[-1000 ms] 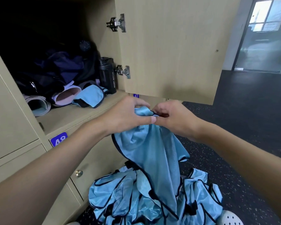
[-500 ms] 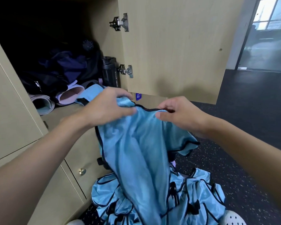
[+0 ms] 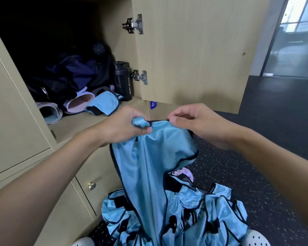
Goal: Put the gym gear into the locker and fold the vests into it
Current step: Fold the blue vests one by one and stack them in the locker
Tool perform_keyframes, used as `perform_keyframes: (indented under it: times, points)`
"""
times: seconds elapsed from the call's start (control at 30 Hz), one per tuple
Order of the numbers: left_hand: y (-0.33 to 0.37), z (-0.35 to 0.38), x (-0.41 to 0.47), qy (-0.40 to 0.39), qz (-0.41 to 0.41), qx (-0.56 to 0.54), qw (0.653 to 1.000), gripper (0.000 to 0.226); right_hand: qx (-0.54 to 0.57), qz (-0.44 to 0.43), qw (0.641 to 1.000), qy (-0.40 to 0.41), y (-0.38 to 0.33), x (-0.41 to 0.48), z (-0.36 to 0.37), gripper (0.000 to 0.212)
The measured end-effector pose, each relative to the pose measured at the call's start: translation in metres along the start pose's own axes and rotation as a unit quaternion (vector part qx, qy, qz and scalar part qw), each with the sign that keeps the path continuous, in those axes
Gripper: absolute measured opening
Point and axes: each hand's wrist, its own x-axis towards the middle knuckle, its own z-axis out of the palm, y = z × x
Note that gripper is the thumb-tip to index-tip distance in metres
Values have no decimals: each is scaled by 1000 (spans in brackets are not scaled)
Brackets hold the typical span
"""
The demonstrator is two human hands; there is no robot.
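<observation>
Left grip (image 3: 124, 128) and right grip (image 3: 197, 125) are pinching the shiny light-blue, black-trimmed vest (image 3: 149, 166) by its top edge before the open beige locker (image 3: 76, 126); levelling both corners should be helping.

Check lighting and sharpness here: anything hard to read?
Head view: the locker is nearly black at the back, swallowing the dark clothes; the window is blown out; wide-angle distortion skews the door; the vest, left hand and right hand are sharp.
</observation>
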Motion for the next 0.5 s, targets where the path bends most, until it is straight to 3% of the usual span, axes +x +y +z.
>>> perform_keyframes:
  times: [0.13, 0.3, 0.4, 0.5]
  points:
    - [-1, -3, -4, 2, -11, -46, 999, 18, 26, 4, 1000, 8, -3, 0, -5, 11]
    - [12, 13, -12, -76, 6, -155, 985, 45, 30, -10, 999, -28, -11, -2, 1, 15]
    - [10, 14, -10, -42, -10, -157, 987, 37, 39, 0, 999, -28, -12, -3, 1, 17]
    - [5, 7, -8, 41, -27, -111, 993, 26, 22, 10, 1000, -19, -10, -5, -3, 15]
